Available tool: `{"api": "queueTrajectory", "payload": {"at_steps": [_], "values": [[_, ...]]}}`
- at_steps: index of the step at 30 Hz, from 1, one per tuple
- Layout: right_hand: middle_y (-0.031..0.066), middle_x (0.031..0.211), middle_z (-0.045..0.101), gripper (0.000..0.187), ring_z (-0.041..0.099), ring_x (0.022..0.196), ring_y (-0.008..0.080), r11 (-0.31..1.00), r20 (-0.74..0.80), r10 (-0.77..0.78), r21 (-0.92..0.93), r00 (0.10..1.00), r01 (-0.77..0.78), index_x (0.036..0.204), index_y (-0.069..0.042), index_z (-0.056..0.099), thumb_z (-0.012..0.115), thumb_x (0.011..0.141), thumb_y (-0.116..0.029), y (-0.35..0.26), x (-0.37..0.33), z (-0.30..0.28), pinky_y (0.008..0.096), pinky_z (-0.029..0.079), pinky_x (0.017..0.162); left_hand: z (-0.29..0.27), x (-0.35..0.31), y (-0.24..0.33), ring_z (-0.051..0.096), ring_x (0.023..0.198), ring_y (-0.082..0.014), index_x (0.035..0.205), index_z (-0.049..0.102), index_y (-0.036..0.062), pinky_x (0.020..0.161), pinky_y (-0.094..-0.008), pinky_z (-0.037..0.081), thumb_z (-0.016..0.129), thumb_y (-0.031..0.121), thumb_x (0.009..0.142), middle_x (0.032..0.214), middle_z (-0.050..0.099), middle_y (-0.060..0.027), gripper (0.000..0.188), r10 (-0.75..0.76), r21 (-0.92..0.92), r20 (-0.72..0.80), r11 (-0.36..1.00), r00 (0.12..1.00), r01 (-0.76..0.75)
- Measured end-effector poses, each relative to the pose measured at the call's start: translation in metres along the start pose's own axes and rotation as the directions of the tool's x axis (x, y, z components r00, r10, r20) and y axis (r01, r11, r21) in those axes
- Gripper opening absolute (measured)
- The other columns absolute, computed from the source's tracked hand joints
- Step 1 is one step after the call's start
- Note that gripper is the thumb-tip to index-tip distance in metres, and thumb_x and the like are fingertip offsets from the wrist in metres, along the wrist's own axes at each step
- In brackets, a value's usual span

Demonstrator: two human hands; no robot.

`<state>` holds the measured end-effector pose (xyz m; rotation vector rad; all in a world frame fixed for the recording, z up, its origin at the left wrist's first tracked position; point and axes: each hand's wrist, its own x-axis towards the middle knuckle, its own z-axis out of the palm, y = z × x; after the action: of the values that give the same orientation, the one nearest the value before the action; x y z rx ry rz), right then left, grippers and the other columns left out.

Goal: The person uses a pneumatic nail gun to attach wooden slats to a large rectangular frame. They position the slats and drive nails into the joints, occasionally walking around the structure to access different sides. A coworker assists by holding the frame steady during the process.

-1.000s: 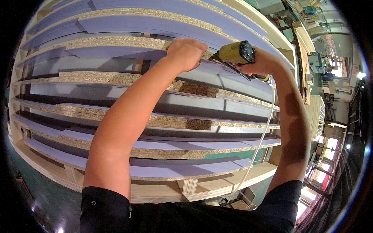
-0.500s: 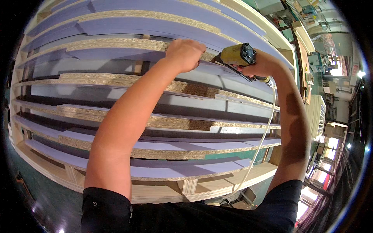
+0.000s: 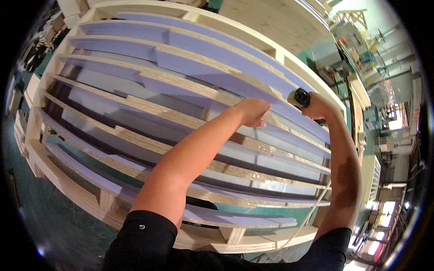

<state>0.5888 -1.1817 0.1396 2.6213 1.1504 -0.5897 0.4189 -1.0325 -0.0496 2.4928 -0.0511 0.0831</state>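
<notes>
My left hand (image 3: 254, 113) is closed over the raw chipboard edge of a slat (image 3: 221, 95), its thumb on the near side; part of the grip is hidden. In my right hand (image 3: 320, 106) is a yellow and black air nail gun (image 3: 299, 98), up and to the right of the left hand. Its rear end points toward me, and its nose is out of sight. A pale air hose (image 3: 312, 211) hangs below the right forearm. The slats have lilac faces and sit in rows within a large pale wooden frame (image 3: 81, 192).
A broad wooden board (image 3: 271, 20) lies beyond the frame's far side. To the right are a workbench with clutter (image 3: 355, 49) and a stack of pale panels (image 3: 371, 176). Green floor (image 3: 68, 205) shows at the lower left.
The view has turned, so the slats now slope down to the right. My left hand appears farther right and lower. The nail gun has tilted, its rear end now toward me.
</notes>
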Motion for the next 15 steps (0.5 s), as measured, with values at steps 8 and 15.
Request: {"api": "queueTrajectory", "payload": {"at_steps": [8,15], "values": [[0.0162,0.113,0.063,0.044,0.064,0.109,0.0405,0.847,-0.306,-0.449,-0.445,0.839,0.291,0.121,-0.009,0.068,0.067,0.078,-0.005,-0.110,0.083,-0.042,0.0488,0.053,0.094,-0.130,-0.114,-0.143,0.058,0.128,-0.0364,0.125,0.067,0.0106,0.106,-0.0511,0.046,0.082,0.027,0.081,0.134,0.065,-0.0145,0.049,-0.234,0.219,-0.351,0.921,0.907,0.323],[0.0248,0.100,0.074,0.038,0.073,0.095,0.0367,0.856,-0.180,-0.517,-0.084,0.837,0.511,0.111,-0.003,0.070,0.075,0.075,-0.016,-0.270,0.139,-0.053,0.0456,0.057,0.085,-0.212,-0.190,-0.242,0.052,0.136,-0.0294,0.137,0.061,0.0217,0.118,-0.0638,0.026,0.087,0.033,0.078,0.141,0.061,-0.0046,0.065,-0.431,0.377,-0.349,0.748,0.832,0.546]]}}
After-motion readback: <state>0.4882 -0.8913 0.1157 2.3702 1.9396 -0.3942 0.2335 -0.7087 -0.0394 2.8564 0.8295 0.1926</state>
